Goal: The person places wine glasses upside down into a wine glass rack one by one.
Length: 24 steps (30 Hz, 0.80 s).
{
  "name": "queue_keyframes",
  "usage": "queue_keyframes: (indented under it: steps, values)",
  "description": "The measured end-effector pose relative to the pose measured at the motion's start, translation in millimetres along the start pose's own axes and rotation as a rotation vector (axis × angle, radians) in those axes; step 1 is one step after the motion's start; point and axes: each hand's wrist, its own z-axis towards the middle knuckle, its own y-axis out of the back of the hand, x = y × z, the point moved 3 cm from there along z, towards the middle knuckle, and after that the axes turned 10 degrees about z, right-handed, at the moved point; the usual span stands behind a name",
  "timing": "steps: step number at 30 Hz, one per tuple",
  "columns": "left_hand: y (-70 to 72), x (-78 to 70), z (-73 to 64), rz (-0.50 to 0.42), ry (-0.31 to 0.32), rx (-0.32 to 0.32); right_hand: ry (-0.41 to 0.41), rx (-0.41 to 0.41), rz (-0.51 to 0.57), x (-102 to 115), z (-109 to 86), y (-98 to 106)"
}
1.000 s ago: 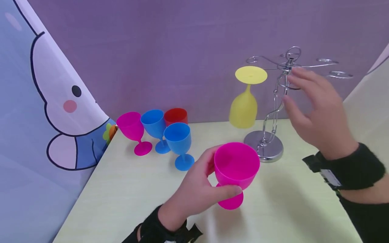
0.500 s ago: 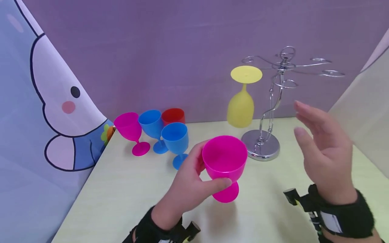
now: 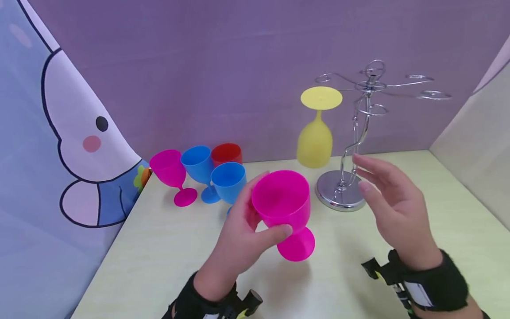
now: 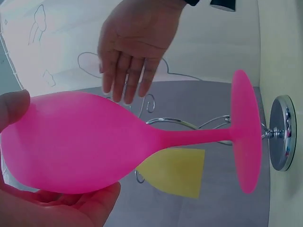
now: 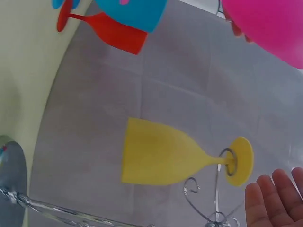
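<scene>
In the head view my left hand (image 3: pixel 243 239) grips a pink goblet (image 3: pixel 280 199) round its bowl, thumb across the near side. The goblet is upright, held above the table, with its foot lowest. My right hand (image 3: pixel 394 208) is raised to the right of it, fingers extended and holding nothing. Behind stands a chrome stemware rack (image 3: pixel 340 190) with looped arms. A yellow goblet (image 3: pixel 314 141) hangs upside down from one of its left arms, its stem inside the loop in the right wrist view. The left wrist view shows the held pink goblet (image 4: pixel 85 142) side-on.
At the back left of the table (image 3: pixel 139 266) several goblets stand upright close together: another pink goblet (image 3: pixel 168 168), a blue goblet (image 3: pixel 197 161), a nearer blue goblet (image 3: pixel 228 179) and a red goblet (image 3: pixel 226 153). A purple backdrop (image 3: pixel 239 75) rises behind them.
My right hand has drawn back from the rack's top, down toward the near side, then moved left toward the goblet. The left hand has brought the pink goblet left and slightly up.
</scene>
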Motion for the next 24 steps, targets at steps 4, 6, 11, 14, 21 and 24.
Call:
queue_keyframes:
  steps: [4, 6, 11, 14, 21, 24]
  values:
    - [4.2, -0.8, -0.7, -0.036, 0.016, 0.002, -0.039, 0.026, 0.011, -7, -4.5, -3]
    - [5.6, -1.8, -1.4, -0.056, 0.041, 0.004, -0.066, 0.038, 0.012, -8, -6.1, -5]
    - [7.7, -3.1, -3.9, -0.134, 0.123, 0.026, -0.197, 0.041, -0.018, -10, -9.6, -10]
    - [9.7, -2.1, -5.0, -0.189, 0.137, 0.027, -0.252, 0.049, -0.022, -11, -10.4, -12]
    - [14.0, 2.3, -3.7, -0.28, 0.055, 0.01, -0.299, 0.031, 0.018, -12, -10.1, -12]
    - [14.8, 3.1, -3.1, -0.304, 0.037, -0.011, -0.317, 0.024, 0.078, -12, -10.4, -13]
